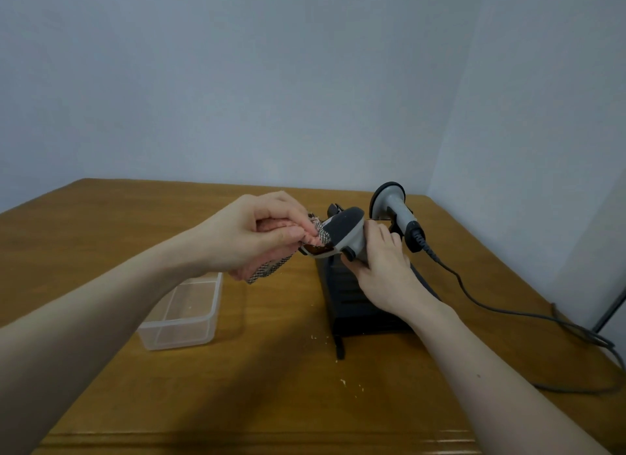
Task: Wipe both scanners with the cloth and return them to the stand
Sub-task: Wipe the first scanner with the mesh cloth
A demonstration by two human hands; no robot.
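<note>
My right hand grips one scanner by its handle above the stand, head pointing left twd my left hand, fingers bunched round the cloth vs its window; 2nd scanner docked behind.

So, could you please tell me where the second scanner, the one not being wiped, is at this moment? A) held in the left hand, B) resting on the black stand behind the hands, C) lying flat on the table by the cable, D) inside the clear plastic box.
B: the second scanner sits propped on the black stand, while the right hand holds the other scanner.
</note>
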